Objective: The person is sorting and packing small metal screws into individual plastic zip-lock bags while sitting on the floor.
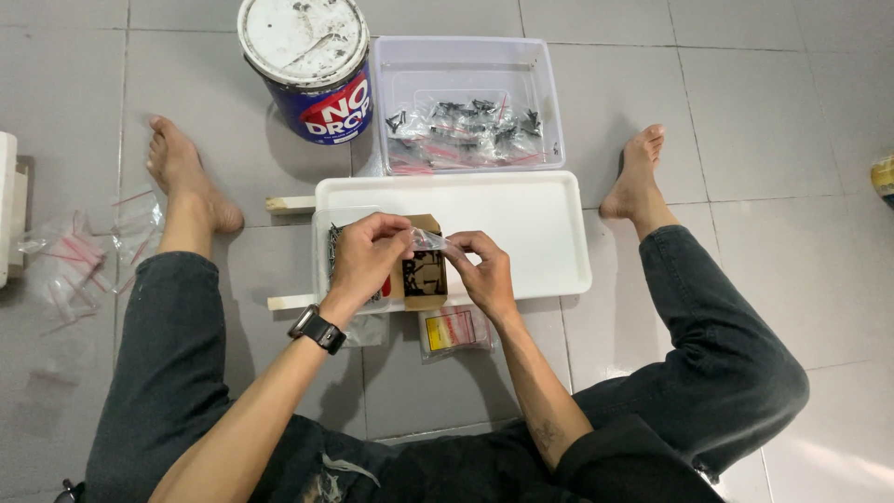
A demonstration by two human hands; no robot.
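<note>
The left hand (pixel 365 251) and the right hand (pixel 482 267) meet over the near left part of a white plastic tray (pixel 531 224) that lies on the tiled floor (pixel 764 112). Between them they hold a small clear plastic bag (pixel 428 239). The fingers of both hands are pinched together on it, the left at one end and the right at the other. The bag is thin, transparent and a little wrinkled; it seems to have a few small dark pieces inside, but this is too small to tell surely. It hangs just above an open cardboard box (pixel 425 275) which stands in the tray and is filled with dark screws. The left wrist wears a black watch (pixel 318 329).

Behind the tray stands a clear plastic container (pixel 466 65), and in it lies a pile of small bags with dark screws and red strips. Just beside it, to the left, stands a paint bucket (pixel 307 56) with a dirty white lid and a blue wall. On the floor close to the person's body, just in front of the tray, lies a small flat packet (pixel 454 330) with yellow and red colours. More empty clear bags with red strips (pixel 79 256) are spread on the floor at the far left, near the left foot.
</note>
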